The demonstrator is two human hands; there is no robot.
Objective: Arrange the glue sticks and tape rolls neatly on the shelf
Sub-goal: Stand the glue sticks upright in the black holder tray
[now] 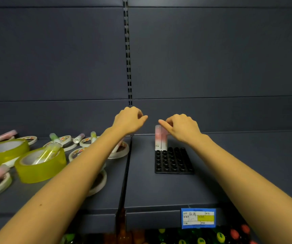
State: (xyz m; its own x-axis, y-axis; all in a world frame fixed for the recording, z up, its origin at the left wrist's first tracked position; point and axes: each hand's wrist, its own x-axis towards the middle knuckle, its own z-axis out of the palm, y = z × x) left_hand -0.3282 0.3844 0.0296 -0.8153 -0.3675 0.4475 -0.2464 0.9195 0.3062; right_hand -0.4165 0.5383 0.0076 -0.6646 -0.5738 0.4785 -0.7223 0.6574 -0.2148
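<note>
Two pink-and-white glue sticks stand upright side by side in the back-left corner of a black holed tray (pixel 174 166) on the right shelf section. My right hand (pixel 182 128) rests its fingertips on the top of the right-hand stick (pixel 164 140); the left-hand stick (pixel 158 138) stands free. My left hand (pixel 129 120) hovers just left of them, fingers curled, nothing seen in it. On the left shelf section lie loose glue sticks (pixel 6 135) and tape: a yellow-green roll (pixel 39 170), another (pixel 4 152), and thin white rolls (pixel 28 139).
The dark shelf (pixel 159 192) has a seam between its two sections and a slotted upright (pixel 128 50) in the back wall. A blue price label (pixel 198 218) hangs on the front edge. Coloured caps show on the shelf below (pixel 201 240). Most tray holes are unfilled.
</note>
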